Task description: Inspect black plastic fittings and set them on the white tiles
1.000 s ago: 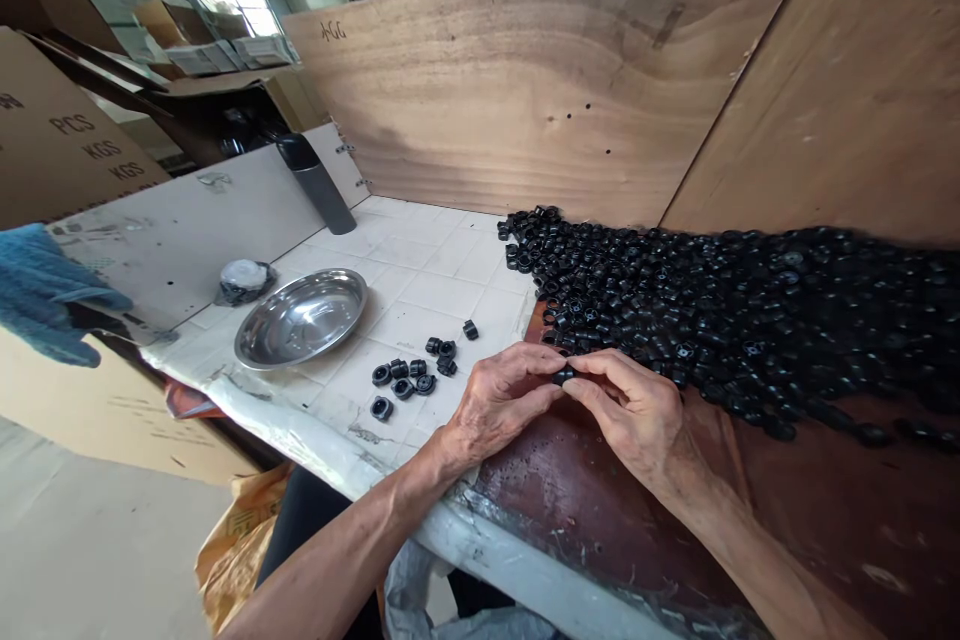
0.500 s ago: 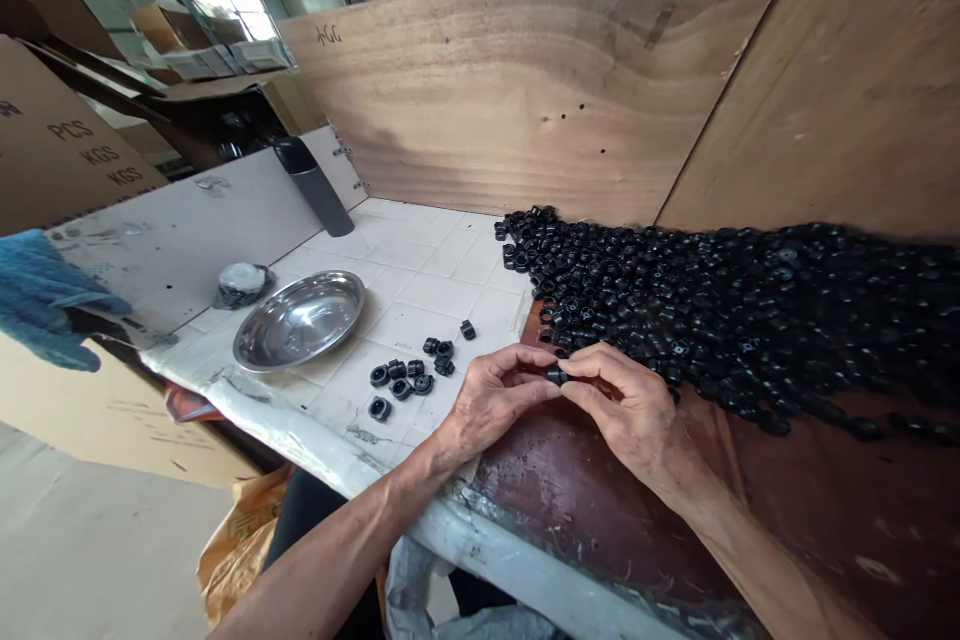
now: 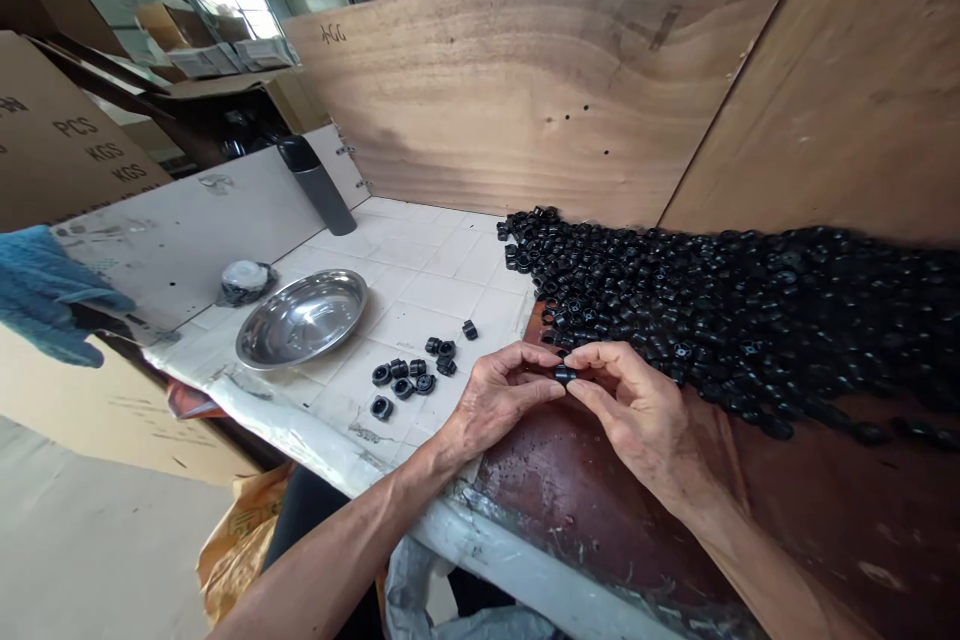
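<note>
In the head view, our left hand (image 3: pixel 491 400) and our right hand (image 3: pixel 649 420) both have their grip closed on one small black part (image 3: pixel 564 374), between the fingertips over the brown surface (image 3: pixel 555 480), and we cannot tell if this part is complete. Around ten loose pieces (image 3: pixel 402 388) lie on the pale tabletop (image 3: pixel 442 290) near the metal bowl (image 3: pixel 304 320), while a large heap (image 3: pixel 675 290) spreads at the right; if the loose pieces are handled ones, we judge that little is done and much is left.
</note>
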Available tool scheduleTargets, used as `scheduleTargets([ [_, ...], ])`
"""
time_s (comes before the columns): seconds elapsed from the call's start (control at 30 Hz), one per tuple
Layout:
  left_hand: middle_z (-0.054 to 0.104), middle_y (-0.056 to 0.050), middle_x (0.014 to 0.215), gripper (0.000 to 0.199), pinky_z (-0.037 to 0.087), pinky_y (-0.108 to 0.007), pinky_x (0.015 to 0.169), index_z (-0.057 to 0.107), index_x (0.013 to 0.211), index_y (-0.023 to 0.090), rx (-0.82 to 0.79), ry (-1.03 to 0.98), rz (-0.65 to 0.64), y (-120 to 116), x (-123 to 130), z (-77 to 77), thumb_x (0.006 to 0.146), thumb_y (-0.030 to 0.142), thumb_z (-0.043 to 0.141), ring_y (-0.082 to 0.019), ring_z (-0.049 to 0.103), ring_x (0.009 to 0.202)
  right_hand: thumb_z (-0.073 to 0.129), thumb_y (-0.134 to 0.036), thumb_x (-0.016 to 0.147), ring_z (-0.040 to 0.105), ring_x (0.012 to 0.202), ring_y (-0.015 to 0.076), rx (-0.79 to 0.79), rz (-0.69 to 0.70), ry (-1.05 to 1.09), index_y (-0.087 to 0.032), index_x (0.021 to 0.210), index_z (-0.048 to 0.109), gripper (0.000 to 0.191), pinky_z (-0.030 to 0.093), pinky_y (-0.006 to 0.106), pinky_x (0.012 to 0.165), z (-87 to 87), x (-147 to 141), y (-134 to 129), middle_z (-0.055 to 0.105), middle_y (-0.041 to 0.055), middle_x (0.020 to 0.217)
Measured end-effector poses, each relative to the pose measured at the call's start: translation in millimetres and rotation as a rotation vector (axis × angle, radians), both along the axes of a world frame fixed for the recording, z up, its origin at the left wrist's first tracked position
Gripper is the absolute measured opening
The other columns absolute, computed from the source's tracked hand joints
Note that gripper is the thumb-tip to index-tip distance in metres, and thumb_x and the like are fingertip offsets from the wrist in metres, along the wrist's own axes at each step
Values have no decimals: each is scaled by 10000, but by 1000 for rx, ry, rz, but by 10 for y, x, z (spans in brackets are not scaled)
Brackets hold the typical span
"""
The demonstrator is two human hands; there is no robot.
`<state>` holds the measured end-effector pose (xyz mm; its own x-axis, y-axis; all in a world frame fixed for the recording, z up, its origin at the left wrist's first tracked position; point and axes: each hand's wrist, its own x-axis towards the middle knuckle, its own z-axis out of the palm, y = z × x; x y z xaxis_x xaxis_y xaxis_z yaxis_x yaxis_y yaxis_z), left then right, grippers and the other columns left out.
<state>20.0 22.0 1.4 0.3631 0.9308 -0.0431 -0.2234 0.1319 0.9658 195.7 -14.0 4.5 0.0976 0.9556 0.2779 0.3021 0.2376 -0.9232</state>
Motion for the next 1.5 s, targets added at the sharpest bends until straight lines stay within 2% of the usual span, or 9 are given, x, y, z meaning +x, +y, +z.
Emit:
scheduleTargets([
  [0.23,711,-54,1029,293,564,-344,915,699,951,155,77,-84,30,-12,27,48,731,273,854,-193,698,935,712,-432,873,726,751,199,-240,23,43,-210,998,695,255,608,288,705,-45,18,19,741,36,836],
  [0.47,735,-56,980,308,551,-329,883,703,978,150,-17,-59,-21,-12,-5,65,737,272,851,-173,700,856,628,-234,924,686,939,200,151,94,-260,-240,1009,682,101,537,294,858,-17,96,40,718,36,1032],
  [0.6,702,-71,1053,269,549,-364,932,705,965,156,87,-99,-11,-9,4,36,765,285,832,-210,689,965,613,-340,967,674,718,155,47,94,-287,-238,1008,668,124,517,252,689,-52,120,38,714,-1,832],
  [0.77,655,-64,1092,228,542,-331,944,715,986,172,198,-66,14,-8,13,12,798,261,807,-197,653,1017,496,-410,1026,545,538,130,38,68,-469,-216,662,549,416,432,268,598,-94,75,12,580,-15,590],
  [0.93,667,-65,1077,236,561,-345,929,696,1010,167,204,-63,-20,11,9,-32,816,261,791,-201,671,993,568,-415,989,654,641,160,85,2,-366,-212,1064,635,226,493,255,632,-103,44,16,705,20,790],
  [1.17,695,-87,1116,214,527,-400,1011,690,1097,195,658,206,6,42,-7,-141,884,182,702,-217,653,1089,358,-432,1063,579,490,151,-6,-9,-497,-230,683,544,469,423,263,545,-72,28,-5,590,-3,530],
  [1.27,673,-92,1125,214,560,-382,950,688,1085,186,513,124,-2,33,18,-132,875,211,718,-214,671,1036,399,-472,1045,582,485,154,-74,-38,-427,-231,723,578,440,439,257,536,-36,16,-6,592,-16,524],
  [1.4,657,-80,1127,209,568,-376,937,683,1061,180,235,-49,-16,16,45,-86,865,232,731,-205,688,990,525,-397,994,696,711,184,30,31,-309,-211,1108,640,245,531,274,695,-38,34,10,737,29,837],
  [1.5,650,-68,1105,210,558,-360,942,691,1039,179,237,-59,-10,14,39,-69,845,230,753,-195,679,990,532,-363,994,676,656,172,60,41,-339,-210,978,662,201,512,274,695,-60,53,13,705,10,736],
])
